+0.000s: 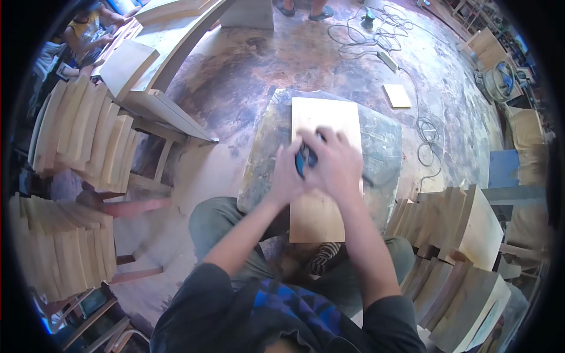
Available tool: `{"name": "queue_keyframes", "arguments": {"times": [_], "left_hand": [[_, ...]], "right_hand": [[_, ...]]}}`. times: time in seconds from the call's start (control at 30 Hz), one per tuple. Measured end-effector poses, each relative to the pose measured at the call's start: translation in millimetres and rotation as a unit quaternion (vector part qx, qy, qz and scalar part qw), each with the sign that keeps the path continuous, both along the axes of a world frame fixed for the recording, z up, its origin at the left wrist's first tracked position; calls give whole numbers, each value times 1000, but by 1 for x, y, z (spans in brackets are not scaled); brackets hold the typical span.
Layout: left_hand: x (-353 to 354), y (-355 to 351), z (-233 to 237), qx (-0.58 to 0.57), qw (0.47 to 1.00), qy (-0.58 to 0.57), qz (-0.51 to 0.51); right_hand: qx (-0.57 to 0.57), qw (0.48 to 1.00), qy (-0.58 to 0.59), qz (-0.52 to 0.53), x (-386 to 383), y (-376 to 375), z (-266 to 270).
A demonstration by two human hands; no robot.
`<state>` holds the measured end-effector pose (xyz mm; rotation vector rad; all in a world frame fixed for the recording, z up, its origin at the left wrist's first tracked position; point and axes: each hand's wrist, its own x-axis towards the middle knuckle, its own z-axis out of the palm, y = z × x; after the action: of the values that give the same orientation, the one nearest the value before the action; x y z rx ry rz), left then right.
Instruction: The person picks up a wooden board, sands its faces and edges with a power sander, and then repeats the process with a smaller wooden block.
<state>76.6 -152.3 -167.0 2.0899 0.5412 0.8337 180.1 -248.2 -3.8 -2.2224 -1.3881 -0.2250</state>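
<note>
Grey work slab (worn) carrying wooden board.

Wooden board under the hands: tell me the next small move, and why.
Probably push the blue tool toward the far end of the board: the left hand and right hand clasp it mid-board, and the far stretch lies bare ahead of them.

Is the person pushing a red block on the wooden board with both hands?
Not quite. The block is blue, not red. The head view shows the left hand and the right hand both closed over it, pushing it on the wooden board.
</note>
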Motion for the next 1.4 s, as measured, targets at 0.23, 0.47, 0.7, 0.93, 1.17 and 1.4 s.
{"name": "queue_keyframes", "arguments": {"times": [0.23,0.47,0.7,0.93,1.17,1.4], "left_hand": [[-196,-136,25,-117,992,-45,-33],[-193,-188,-58,-579,812,-64,-33],[-125,-187,-15,-672,730,0,119],[-131,-79,41,-313,932,-89,158],[-136,14,118,-18,999,-32,9],[-136,31,123,-70,996,-20,-57]], "right_hand": [[-85,993,46,73,-125,-131,25],[-107,994,6,26,-36,-34,4],[-94,991,12,-93,125,122,4],[-45,986,116,-110,205,66,113],[-77,992,88,-47,176,-10,217],[-126,992,12,-20,128,20,171]]}}
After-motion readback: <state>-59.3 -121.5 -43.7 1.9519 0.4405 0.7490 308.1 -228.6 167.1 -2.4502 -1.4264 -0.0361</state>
